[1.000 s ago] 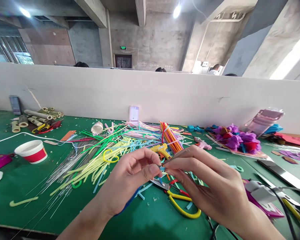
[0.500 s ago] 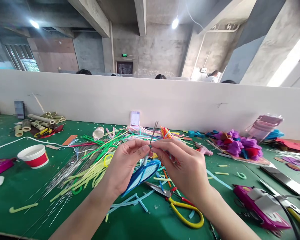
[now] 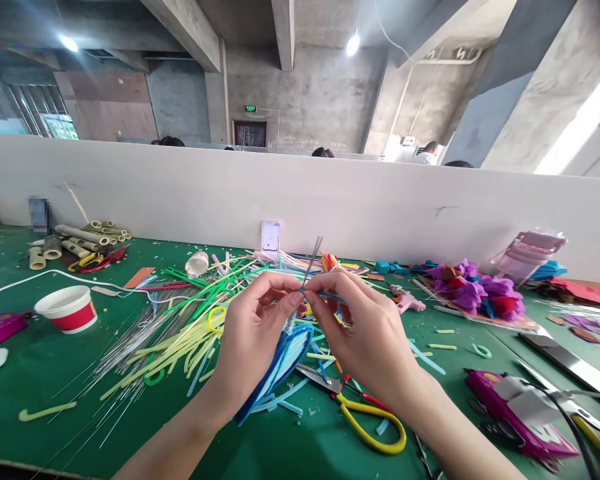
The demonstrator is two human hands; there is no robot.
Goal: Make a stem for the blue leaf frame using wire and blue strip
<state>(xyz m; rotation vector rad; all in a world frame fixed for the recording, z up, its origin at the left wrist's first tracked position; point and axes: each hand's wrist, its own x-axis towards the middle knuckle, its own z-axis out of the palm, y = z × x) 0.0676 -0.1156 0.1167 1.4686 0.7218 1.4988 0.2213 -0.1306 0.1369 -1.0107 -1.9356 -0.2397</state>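
My left hand [image 3: 253,337] and my right hand [image 3: 367,330] meet fingertip to fingertip above the green table [image 3: 40,373]. Both pinch the top of a blue leaf-shaped loop [image 3: 280,363] made of plastic tubing, which hangs down below my left palm. Thin metal wires [image 3: 312,259] stick up from the pinch point between the fingers. Yellow-handled scissors [image 3: 360,407] lie on the table just beneath my right hand.
A heap of coloured tubes [image 3: 215,300] and loose wires [image 3: 130,347] lies behind the hands. A red-and-white paper cup [image 3: 66,309] stands at left, a pink glue gun [image 3: 520,413] at right, purple paper flowers [image 3: 475,283] at back right. A white partition [image 3: 330,200] backs the table.
My hands rose from the table and drew closer to me. The blue loop came up into view below my left hand, and the wire ends now stick up between the fingertips.
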